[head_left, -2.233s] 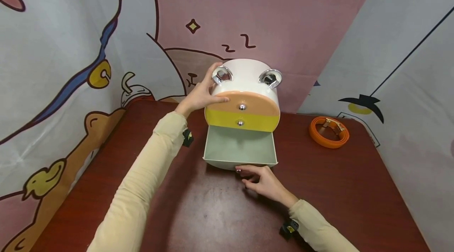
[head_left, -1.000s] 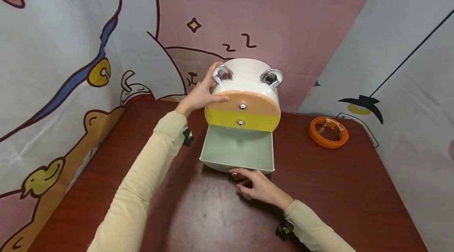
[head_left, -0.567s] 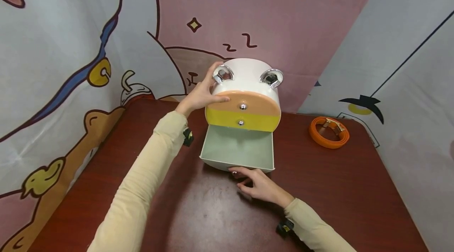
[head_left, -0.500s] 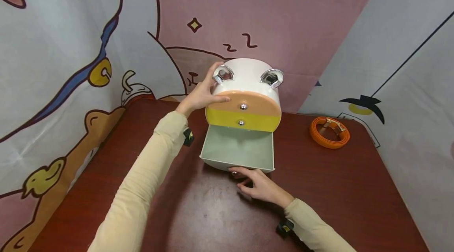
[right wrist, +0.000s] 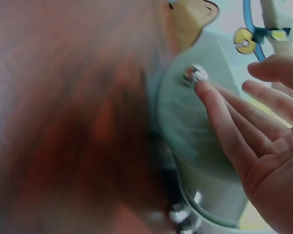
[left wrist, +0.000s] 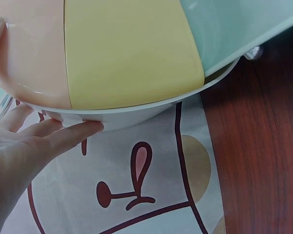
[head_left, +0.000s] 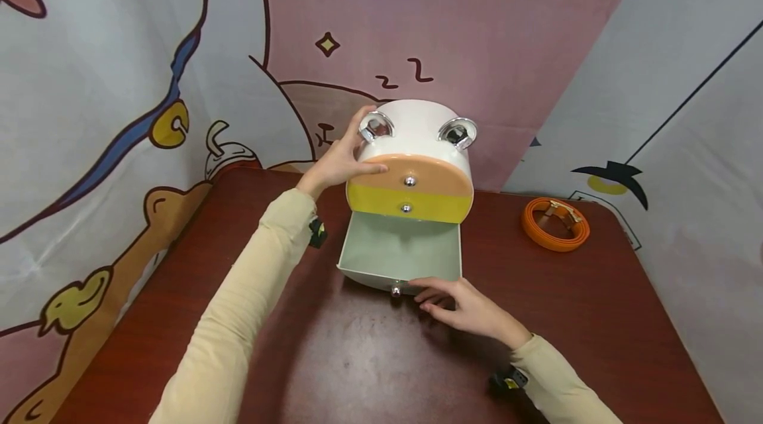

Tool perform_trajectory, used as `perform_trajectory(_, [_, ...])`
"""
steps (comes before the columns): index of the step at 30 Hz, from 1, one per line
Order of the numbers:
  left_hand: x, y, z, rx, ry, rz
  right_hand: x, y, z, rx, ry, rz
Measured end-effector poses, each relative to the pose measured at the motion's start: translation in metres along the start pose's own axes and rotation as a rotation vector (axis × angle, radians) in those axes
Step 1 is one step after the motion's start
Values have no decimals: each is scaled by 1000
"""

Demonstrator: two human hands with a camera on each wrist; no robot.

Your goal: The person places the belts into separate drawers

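A small round-topped drawer box [head_left: 417,122] in white, with two chrome ring-like eyes, stands on the table. Its orange top drawer [head_left: 381,180] and yellow middle drawer [head_left: 438,204] are closed, while the pale green bottom drawer [head_left: 399,248] is pulled out and looks bare inside. My left hand [head_left: 341,158] holds the box's left side, thumb on the orange front; in the left wrist view its fingers lie along the white wall [left wrist: 132,119]. By the green drawer's front, my right hand [head_left: 467,308] has loosely extended fingers, just right of the silver knob [head_left: 396,291].
A coiled orange strap [head_left: 554,224] with metal clasps lies on the dark red table [head_left: 357,371], right of the box. Cartoon-printed cloth [head_left: 477,26] hangs close behind and along both sides.
The green drawer came out slightly farther between the first two frames, with my right hand at its knob. Since then that hand has left the knob and moved right. My left hand stays put.
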State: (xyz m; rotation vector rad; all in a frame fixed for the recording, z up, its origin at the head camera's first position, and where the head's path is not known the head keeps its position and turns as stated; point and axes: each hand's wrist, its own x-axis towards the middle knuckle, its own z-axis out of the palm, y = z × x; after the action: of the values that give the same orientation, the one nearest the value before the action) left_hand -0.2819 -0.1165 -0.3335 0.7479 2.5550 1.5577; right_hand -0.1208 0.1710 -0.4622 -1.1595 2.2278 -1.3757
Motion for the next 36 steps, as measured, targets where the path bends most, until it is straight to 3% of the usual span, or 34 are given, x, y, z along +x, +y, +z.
perform_trajectory(6, [0, 0, -1, 17, -1, 3, -12, -2, -23, 10, 55, -49])
perform_trajectory(14, [0, -1, 0, 13, 2, 2, -28, 14, -55, 130, 141, 16])
perform_trajectory(20, [0, 0, 0, 2, -3, 9, -38, 23, -74, 69, 200, 60])
perform_trajectory(22, [-5, 10, -1, -3, -15, 7, -41, 29, -77, 49, 212, 87])
perform_trajectory(29, [-4, 12, 0, -12, -24, -6, -49, 51, -88, 10, 235, 193])
perform_trajectory(34, [-14, 33, -2, -13, -33, -20, -54, 63, -98, -34, 256, 243])
perform_trajectory(36, [-11, 26, -1, -14, -28, -18, -56, 68, -102, -52, 266, 252])
